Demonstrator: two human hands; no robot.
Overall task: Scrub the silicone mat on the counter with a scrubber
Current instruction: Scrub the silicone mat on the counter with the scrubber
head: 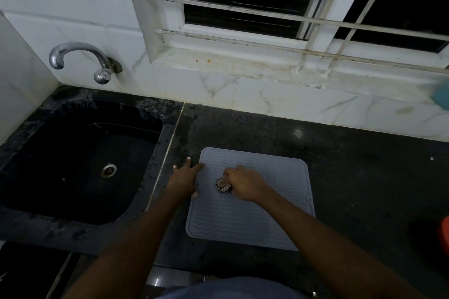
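Right hand (244,183) grips scrubber (223,186) | on mat (250,216) centre

Black sink (60,201) below tap (80,60); barred window (303,0).

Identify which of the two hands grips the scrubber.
The right hand: its fingers curl round the scrubber on the silicone mat. The left hand holds nothing, its straight fingers resting at the mat's left edge.

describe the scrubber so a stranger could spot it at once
Right of the black sink, a grey ribbed mat lies on the dark counter. At its middle the right hand grips the scrubber: a small dark-and-pale bristly wad, the only object on the mat.
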